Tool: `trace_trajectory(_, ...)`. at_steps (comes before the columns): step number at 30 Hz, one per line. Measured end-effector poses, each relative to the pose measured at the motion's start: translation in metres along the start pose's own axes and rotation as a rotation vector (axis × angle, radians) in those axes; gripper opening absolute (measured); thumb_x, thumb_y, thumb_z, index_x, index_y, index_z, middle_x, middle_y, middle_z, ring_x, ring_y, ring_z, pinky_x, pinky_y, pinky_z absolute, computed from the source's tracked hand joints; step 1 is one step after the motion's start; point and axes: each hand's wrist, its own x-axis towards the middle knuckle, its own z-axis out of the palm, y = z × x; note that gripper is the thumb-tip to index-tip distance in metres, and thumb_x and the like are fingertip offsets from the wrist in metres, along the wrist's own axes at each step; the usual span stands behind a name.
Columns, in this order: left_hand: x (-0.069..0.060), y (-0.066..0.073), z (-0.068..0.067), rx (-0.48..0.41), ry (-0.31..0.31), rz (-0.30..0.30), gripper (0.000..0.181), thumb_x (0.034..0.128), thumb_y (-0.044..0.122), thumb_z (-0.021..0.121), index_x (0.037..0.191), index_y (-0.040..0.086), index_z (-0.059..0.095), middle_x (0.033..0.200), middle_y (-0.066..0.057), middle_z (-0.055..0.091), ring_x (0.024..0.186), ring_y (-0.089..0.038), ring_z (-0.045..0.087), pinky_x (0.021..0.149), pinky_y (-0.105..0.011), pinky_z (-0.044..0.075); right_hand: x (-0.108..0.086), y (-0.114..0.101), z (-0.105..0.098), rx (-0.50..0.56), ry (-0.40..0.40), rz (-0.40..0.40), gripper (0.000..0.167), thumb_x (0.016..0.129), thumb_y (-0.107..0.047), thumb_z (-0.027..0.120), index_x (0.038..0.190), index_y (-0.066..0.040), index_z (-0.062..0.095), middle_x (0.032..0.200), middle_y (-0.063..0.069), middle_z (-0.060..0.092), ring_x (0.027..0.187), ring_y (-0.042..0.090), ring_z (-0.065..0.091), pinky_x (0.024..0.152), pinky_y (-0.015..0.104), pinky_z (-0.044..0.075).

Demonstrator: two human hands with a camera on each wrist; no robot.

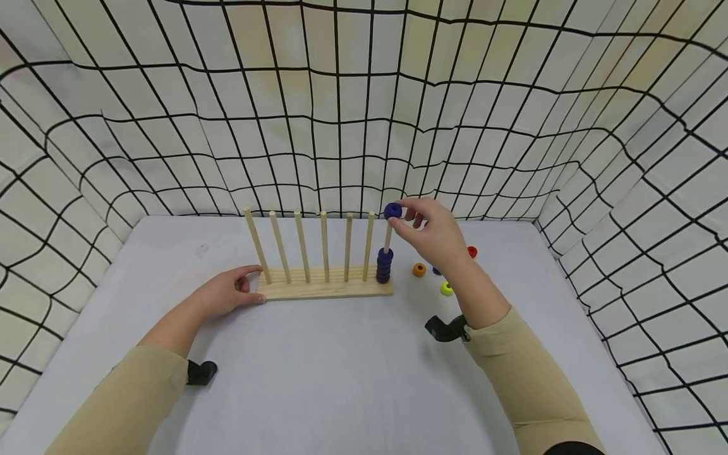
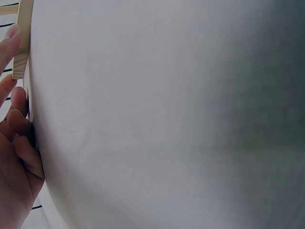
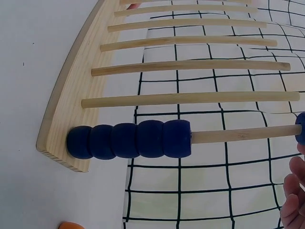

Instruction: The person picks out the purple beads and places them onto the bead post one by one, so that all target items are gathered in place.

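Observation:
A wooden base with several upright pegs stands at the middle of the table. On its rightmost peg sits a stack of several dark blue beads. My right hand pinches another blue bead at the top of that same peg. In the right wrist view this bead meets the peg's tip, partly cut off by the frame edge. My left hand grips the left end of the base between thumb and fingers; the left wrist view shows the thumb on the wood.
Right of the base lie loose beads: an orange one, a yellow one, a red one and a blue one partly hidden by my right forearm. A black grid net over white cloth surrounds the white table.

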Motion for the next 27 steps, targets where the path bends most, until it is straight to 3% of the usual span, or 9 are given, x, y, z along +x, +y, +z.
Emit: trace_trajectory(27, 0.0016, -0.0055, 0.0014, 0.001, 0.008, 0.0, 0.079, 0.0861, 0.041, 0.077, 0.147, 0.005, 0.042, 0.087, -0.005, 0.05, 0.075, -0.019, 0.045, 0.067, -0.035, 0.035, -0.0032, 0.0046, 0.0081, -0.018, 0.005, 0.016, 0.041, 0.095, -0.04, 0.066, 0.13, -0.019, 0.065, 0.102, 0.004, 0.06, 0.092, 0.019, 0.052, 0.073, 0.035, 0.046)
